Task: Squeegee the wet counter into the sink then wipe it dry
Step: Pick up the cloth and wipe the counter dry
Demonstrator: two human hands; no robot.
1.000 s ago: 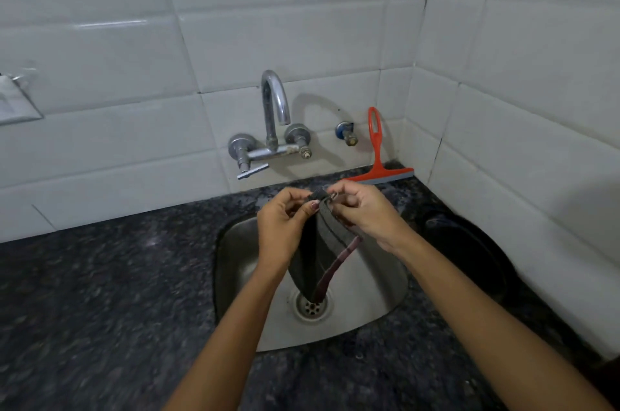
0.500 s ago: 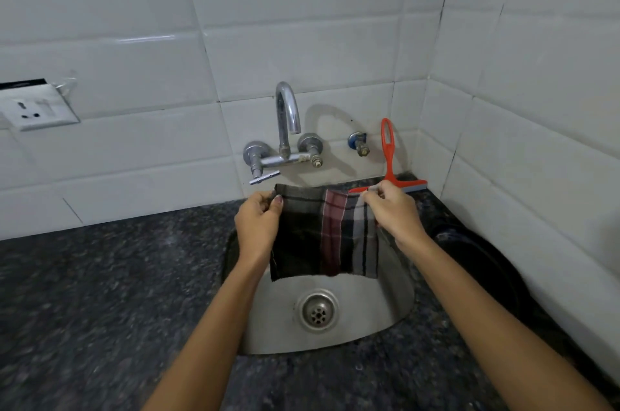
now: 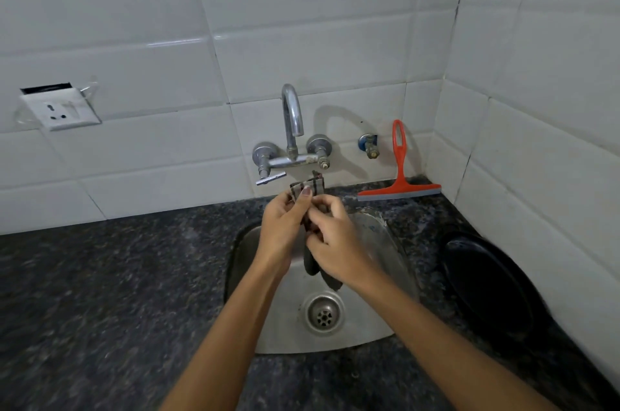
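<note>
Cloth (image 3: 308, 188) now bunched, pinched between both hands' fingers (image 3: 306, 195), over sink (image 3: 379, 232)

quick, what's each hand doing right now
Left hand: closed on the bunched dark checked cloth over the steel sink.
Right hand: closed on the same cloth.

i could read no text, label, brand or number anywhere. the wall socket (image 3: 60, 108) carried no legible marking, the red squeegee (image 3: 399, 175) showed no brand, and a faint bluish smudge on the sink (image 3: 372, 229) wall was too blurred for me to make out.
</note>
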